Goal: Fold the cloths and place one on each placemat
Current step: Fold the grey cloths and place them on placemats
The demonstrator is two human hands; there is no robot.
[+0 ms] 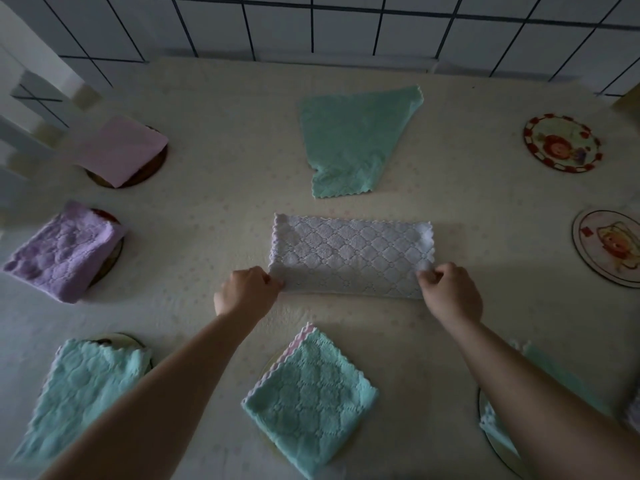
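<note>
Left hand (pixel 244 289) pinches near-left corner of white cloth (pixel 351 256); right hand (pixel 450 292) pinches near-right corner. Cloth lies folded in long strip between hands, flat on table (pixel 207 209). Beyond grip: green cloth (pixel 349 140), unfolded, loose. Right of grip: two bare placemats (pixel 562 143) (pixel 609 247), cartoon prints, no legible writing. Left of grip: pink cloth (pixel 117 148), purple cloth (pixel 64 251), each folded on mat. Nearer than grip: folded teal cloths (pixel 308 396) (pixel 83 386) on mats.

Seven cloths (pixel 351 256), seven round placemats (pixel 561 143), five covered, two bare, two hands (pixel 246 289)
</note>
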